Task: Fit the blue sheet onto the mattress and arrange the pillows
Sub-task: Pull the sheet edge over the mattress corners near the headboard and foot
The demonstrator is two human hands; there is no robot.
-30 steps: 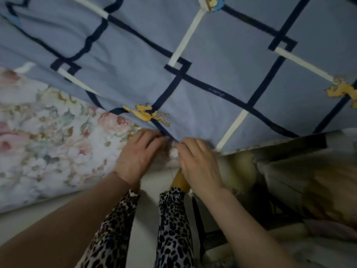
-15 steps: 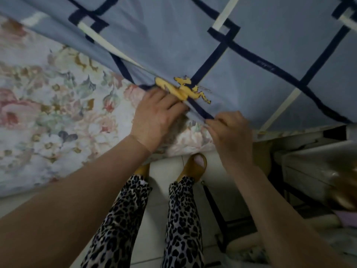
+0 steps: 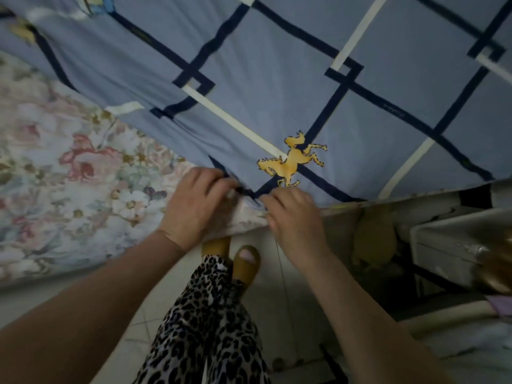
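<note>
- Blue cotton sheet with navy and cream grid lines and a yellow horse print lies spread over the top of the bed and fills the upper and right part of the head view.
- Its lower corner sits at the mattress corner, right at the two hands; its edge runs diagonally up-left from there.
- Mattress in pale floral fabric, pink and cream blooms, is exposed on the left; the sheet does not cover that side face.
- Left hand: fingers curled, pinching the dark-banded sheet edge at the corner, palm against the floral mattress side.
- Right hand: fingers bent, tips on the sheet hem just right of the left hand. Looks like a pinch on the hem, but the fingertips are blurred, so the grip is not certain.
- The hands are nearly touching, with the sheet corner between them.
- Yellow horse print sits just above the right hand.
- Below: leopard-print trousers, mustard open-toe slippers, pale tiled floor.
- Right of the bed: a white, worn piece of furniture, close to the mattress edge; detail too dim to read.
- No pillows in view.
</note>
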